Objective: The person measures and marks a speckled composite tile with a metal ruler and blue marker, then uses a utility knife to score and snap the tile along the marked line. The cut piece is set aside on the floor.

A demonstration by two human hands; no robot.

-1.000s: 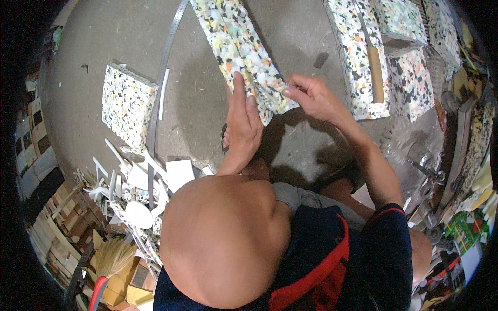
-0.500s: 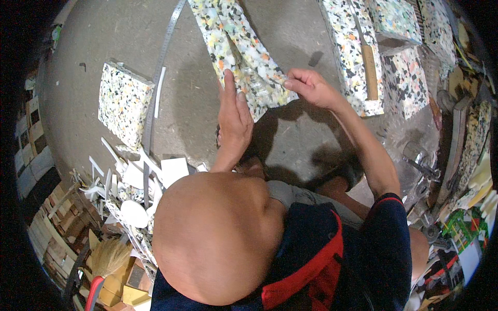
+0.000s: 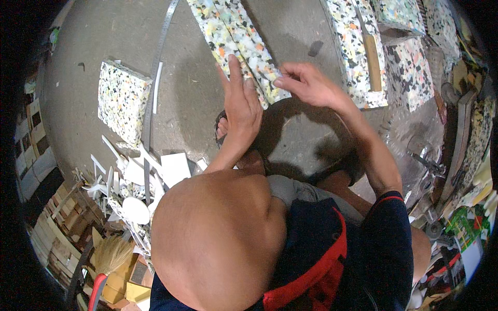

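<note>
A long slab of multicoloured speckled foam (image 3: 244, 39) lies in front of me, with a lengthwise seam parting its two sides. My left hand (image 3: 244, 106) rests along the slab's left edge near its close end, fingers stretched out and flat. At the right corner of that end, my right hand (image 3: 311, 85) pinches the foam edge between thumb and curled fingers. The two sides of the slab lie against each other, with a narrow dark line between them.
A square foam block (image 3: 122, 103) sits on the left beside a long metal ruler (image 3: 151, 98) and a white strip (image 3: 157, 88). White scraps (image 3: 137, 179) pile below. A wooden-handled tool (image 3: 372, 65) lies on a foam block (image 3: 348, 57) at right, near more foam blocks (image 3: 412, 70).
The gap between the slab's two sides has closed to a thin seam. My left hand has moved slightly right, and the right hand has shifted slightly up, still at the edge.
</note>
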